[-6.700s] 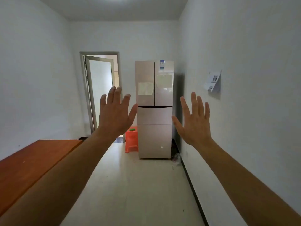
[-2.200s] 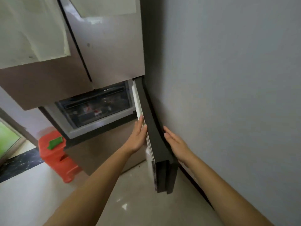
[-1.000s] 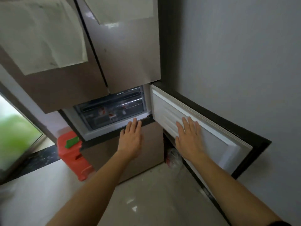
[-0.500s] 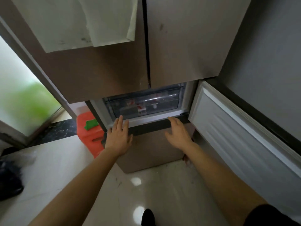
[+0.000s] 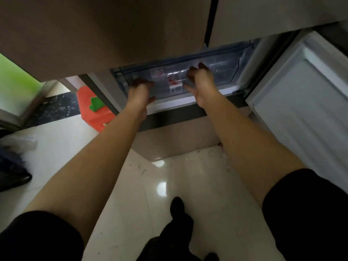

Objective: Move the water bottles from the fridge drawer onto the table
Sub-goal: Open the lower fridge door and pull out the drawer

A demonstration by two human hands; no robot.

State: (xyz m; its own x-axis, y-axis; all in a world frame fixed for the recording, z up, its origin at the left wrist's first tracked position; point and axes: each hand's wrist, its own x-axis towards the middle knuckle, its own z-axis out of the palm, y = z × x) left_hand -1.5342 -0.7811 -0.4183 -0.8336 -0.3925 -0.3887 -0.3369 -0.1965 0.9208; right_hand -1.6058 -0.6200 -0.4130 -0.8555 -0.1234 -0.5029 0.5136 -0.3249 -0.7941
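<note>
Both hands are in the fridge's middle compartment, at the clear drawer. Left hand: fingers bent down over the top lip of the drawer front, thumb underneath, so it grips the drawer. Right hand: fingers curled up near the upper edge of the drawer front with the thumb spread. Motion blur there, so I can't tell if it has closed on anything.

The bottles are inside the drawer, between the two hands (only red-and-white labels show through the clear front, too smeared to count).

The compartment's side door hangs open on the right with its white inner liner facing out. The two upper doors are shut.

An orange stool stands left of the fridge with a green item on top. A dark bag and some crumpled clear plastic lie on the tile floor at far left. Bits of debris lie near the fridge base. Black sleeves show at both lower corners, and one dark shoe sits bottom centre.
</note>
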